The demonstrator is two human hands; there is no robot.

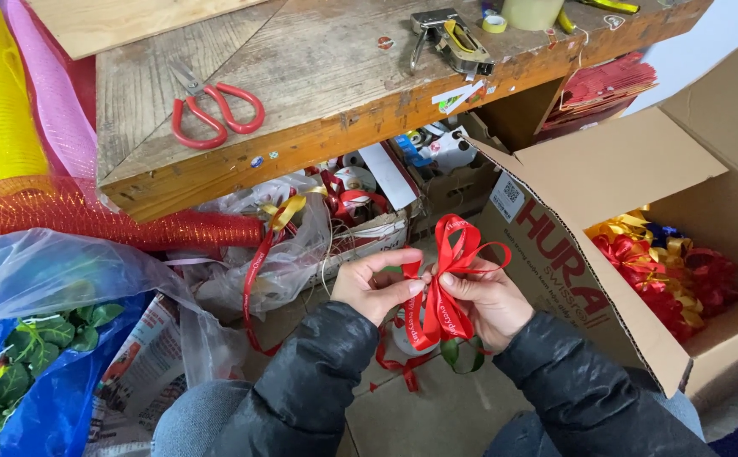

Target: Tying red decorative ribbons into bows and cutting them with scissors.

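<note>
— What were the hands doing just then?

— Both gripped a red ribbon bow (pixel 452 254). The left hand (pixel 375 285) pinched it at the knot, and the right hand (pixel 486 303) closed around the gathered middle. The loops stood up above the fingers and the tails hung down between the dark sleeves, low in front of the person.

— And the surface above them?

— A worn wooden desk (pixel 318 76), scratched and dotted with small stickers. Red-handled scissors (pixel 215 110) lay near its left part, a metal stapler (pixel 452 38) toward the back edge, and a small roll of tape (pixel 494 23) beside it.

— What lay around?

— An open cardboard box (pixel 606 254) stood on the right, holding finished bows (pixel 665 271) in red, gold and blue. Under the desk sat crumpled clear plastic bags (pixel 259 254), loose red ribbon and ribbon spools (pixel 356 179). On the left, rolls of yellow, pink and red mesh (pixel 56 211) leaned against the desk, with green artificial leaves (pixel 30 338) in a blue bag below. Flattened cardboard covered the floor (pixel 420 415).
</note>
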